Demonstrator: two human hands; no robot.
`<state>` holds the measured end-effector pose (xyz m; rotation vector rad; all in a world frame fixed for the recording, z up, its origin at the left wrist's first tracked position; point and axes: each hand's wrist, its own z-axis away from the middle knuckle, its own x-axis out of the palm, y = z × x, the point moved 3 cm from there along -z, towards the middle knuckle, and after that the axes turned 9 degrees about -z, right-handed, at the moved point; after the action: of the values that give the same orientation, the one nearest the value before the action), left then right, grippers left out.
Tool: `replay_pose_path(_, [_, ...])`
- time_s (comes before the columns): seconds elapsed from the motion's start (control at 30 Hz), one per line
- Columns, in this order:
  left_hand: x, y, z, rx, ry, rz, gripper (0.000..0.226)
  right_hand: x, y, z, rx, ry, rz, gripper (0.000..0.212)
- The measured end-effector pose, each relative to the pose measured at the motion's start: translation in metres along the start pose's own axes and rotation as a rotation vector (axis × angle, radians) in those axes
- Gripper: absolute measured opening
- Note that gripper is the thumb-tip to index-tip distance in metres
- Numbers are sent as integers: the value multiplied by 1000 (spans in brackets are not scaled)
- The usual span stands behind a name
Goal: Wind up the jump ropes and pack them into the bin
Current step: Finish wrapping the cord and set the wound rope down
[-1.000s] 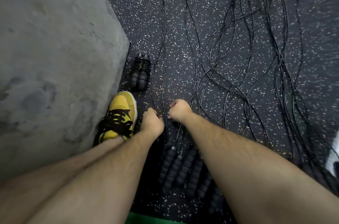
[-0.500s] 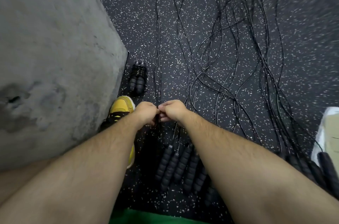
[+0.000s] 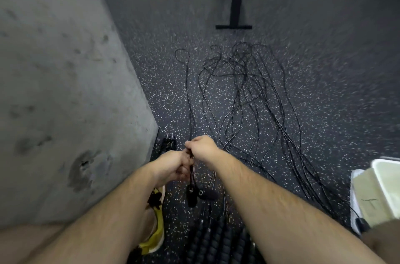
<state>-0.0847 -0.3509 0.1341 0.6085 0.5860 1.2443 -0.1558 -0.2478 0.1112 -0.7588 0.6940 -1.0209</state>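
My left hand [image 3: 173, 165] and my right hand [image 3: 202, 148] meet over the floor, and both pinch the thin black cord of one jump rope [image 3: 188, 99]. Its two black foam handles [image 3: 198, 194] dangle just below my hands, lifted off the floor. The rope's cord runs away from me in a long doubled line. Several more jump ropes [image 3: 255, 99] lie spread in a tangle to the right, their handles [image 3: 216, 240] bunched on the floor by my legs. A wound-up rope [image 3: 168, 143] lies beside the wall. A white bin [image 3: 387, 183] stands at the right edge.
A grey concrete wall [image 3: 65, 90] fills the left side. My yellow and black shoe [image 3: 157, 227] stands next to it. A black machine leg with a crossbar [image 3: 234, 4] rests on the speckled rubber floor [image 3: 324, 69] further off.
My hands have come together and risen from the floor, lifting one rope's two handles. The camera has tilted up, bringing the far floor, the machine leg and the bin into view.
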Motion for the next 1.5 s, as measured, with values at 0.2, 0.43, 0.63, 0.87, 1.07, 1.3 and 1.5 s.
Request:
replay_pose_path(0.2, [12, 97, 54, 278, 80, -184, 5, -59, -100, 72, -183, 79, 59, 28])
replay_pose_path(0.43, [45, 187, 105, 509, 99, -375, 13, -124, -175, 149, -384, 149, 12, 24])
replay_pose_path(0.63, [65, 206, 98, 599, 148, -420, 19, -159, -175, 160, -446, 143, -141, 21])
replay_pose_path(0.87, [95, 222, 89, 717, 193, -479, 26, -201, -168, 152, -437, 137, -251, 25])
replay_pose_path(1.07, [99, 227, 89, 722, 39, -375, 13, -211, -174, 160, -448, 76, -366, 24])
replay_pose_path(1.3, [104, 222, 86, 721, -38, -500, 22, -228, -179, 170, -543, 124, -461, 29])
replay_pose_path(1.5, [124, 226, 83, 813, 69, -409, 15, -239, -178, 184, -589, 155, -463, 21])
